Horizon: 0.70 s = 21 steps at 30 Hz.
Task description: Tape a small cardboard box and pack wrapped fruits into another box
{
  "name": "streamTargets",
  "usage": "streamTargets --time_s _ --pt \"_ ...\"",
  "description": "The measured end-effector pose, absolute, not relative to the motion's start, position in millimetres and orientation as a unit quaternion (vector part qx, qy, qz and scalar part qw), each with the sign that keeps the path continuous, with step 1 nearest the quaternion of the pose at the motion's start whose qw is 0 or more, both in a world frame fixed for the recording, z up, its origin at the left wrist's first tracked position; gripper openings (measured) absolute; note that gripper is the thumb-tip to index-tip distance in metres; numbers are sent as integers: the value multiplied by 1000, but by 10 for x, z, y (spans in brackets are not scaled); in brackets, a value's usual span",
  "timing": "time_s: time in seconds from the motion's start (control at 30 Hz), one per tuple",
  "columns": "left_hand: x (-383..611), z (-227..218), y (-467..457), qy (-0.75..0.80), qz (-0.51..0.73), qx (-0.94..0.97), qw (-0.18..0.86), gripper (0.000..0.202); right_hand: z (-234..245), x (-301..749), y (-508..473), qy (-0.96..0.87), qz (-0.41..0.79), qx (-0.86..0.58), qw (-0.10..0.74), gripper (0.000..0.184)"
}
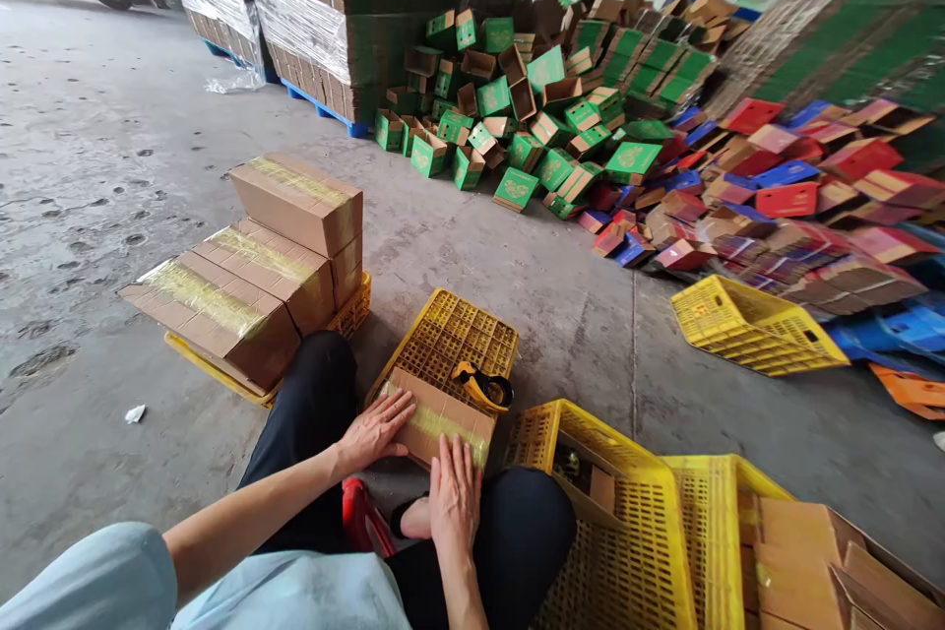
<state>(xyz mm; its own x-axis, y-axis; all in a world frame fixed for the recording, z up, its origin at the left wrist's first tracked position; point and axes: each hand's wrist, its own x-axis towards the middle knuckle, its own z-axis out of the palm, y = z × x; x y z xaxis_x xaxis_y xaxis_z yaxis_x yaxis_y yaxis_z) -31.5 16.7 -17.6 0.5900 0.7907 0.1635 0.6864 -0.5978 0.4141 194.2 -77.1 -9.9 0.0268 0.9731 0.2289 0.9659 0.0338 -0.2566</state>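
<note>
A brown cardboard box (443, 410) with a strip of yellowish packing tape along its top lies on an upturned yellow plastic crate (462, 320) in front of me. My left hand (378, 430) rests on the box's left end with the fingers stretched out. On the right end, over the tape, my right hand (456, 490) lies flat with its fingers extended. Neither hand grips anything. Just beyond the box, an orange and black tape dispenser (483, 386) sits on the crate, apart from both hands.
Several taped boxes (221, 290) are stacked on a yellow crate at my left. Close on the right stand a yellow crate (620, 463) holding an open carton and another with cartons (797, 551). Green cartons (517, 187) and red and blue ones (787, 200) are heaped farther off.
</note>
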Motion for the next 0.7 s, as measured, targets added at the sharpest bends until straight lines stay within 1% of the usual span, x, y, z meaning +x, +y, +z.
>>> streamTargets --time_s 0.1,0.2,0.43,0.57,0.7 --pt "-385 -134 114 455 191 859 137 73 -100 2113 -883 -664 6 -724 187 65" --pt "-370 -93 52 491 218 833 131 70 -46 2131 -885 -655 -11 -727 206 68" --pt "-142 -85 34 531 208 815 102 73 231 1974 -605 -624 -59 -762 165 55" --pt "-12 -127 -46 533 221 812 87 70 192 1764 -483 -645 -64 -738 188 48" --pt "-11 -142 -91 525 233 813 99 63 109 1472 -374 -690 -13 -685 231 44"
